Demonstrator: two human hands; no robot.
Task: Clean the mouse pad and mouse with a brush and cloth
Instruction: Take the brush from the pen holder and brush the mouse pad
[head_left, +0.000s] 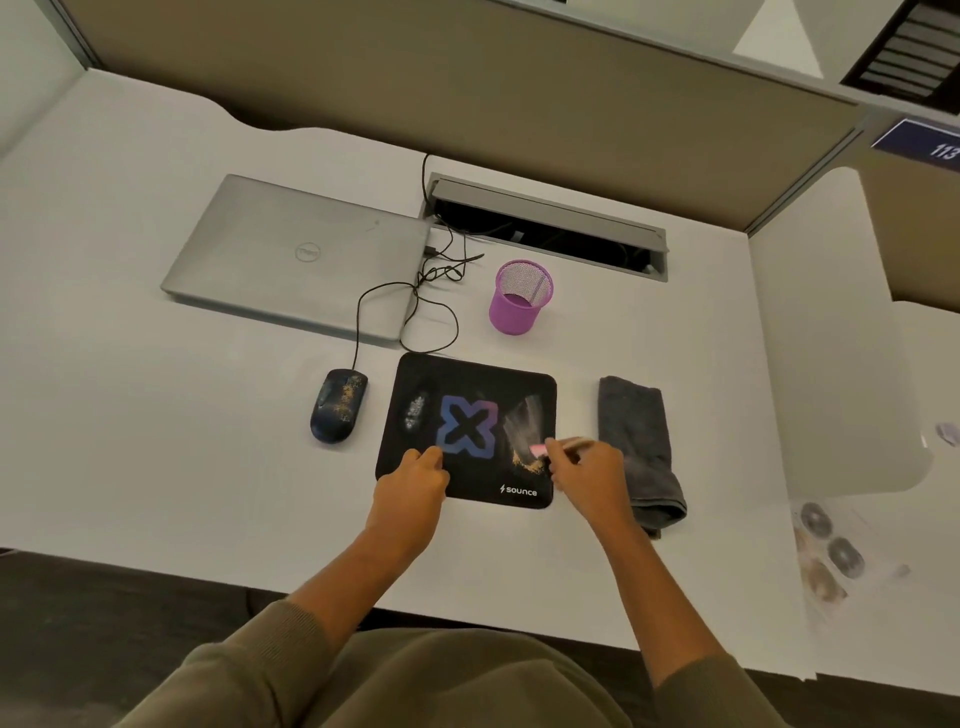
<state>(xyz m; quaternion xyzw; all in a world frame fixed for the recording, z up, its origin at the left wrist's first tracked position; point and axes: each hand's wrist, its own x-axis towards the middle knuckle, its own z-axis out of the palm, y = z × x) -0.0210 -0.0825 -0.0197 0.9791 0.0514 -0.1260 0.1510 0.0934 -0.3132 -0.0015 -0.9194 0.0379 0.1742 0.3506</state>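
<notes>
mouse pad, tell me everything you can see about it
The mouse pad is a black, rounded rectangle lying flat on the white desk, with a blue-purple X in the middle and "sounce" printed in white at its near right corner. Whitish and orange dust smears mark its right side, and a pale speckled patch its left. The left hand rests on its near left edge. The right hand holds a brush with its pink tip on the dusty right part.
</notes>
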